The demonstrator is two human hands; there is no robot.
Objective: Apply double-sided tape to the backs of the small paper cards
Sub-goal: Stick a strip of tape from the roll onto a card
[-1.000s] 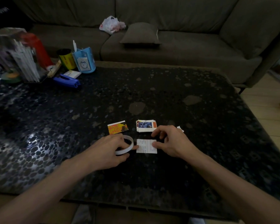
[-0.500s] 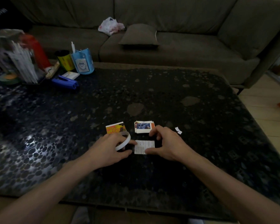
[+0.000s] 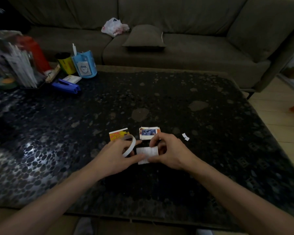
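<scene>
Card [image 3: 148, 152], seemingly light and flimsy, was pinched at its edge by right hand [image 3: 171, 153]; left hand [image 3: 115, 156] gripped tape roll [image 3: 130, 146].

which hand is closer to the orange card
Left. The left hand, holding the tape roll, sits just short of the orange card; the right hand pinches the white card farther right.

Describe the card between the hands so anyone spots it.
On the dark pebble-patterned table, the small white paper card lies between the left hand, holding a white tape roll, and the right hand. Unlike the orange-yellow card and the blue-picture card stack beyond it, its face is white.
</scene>
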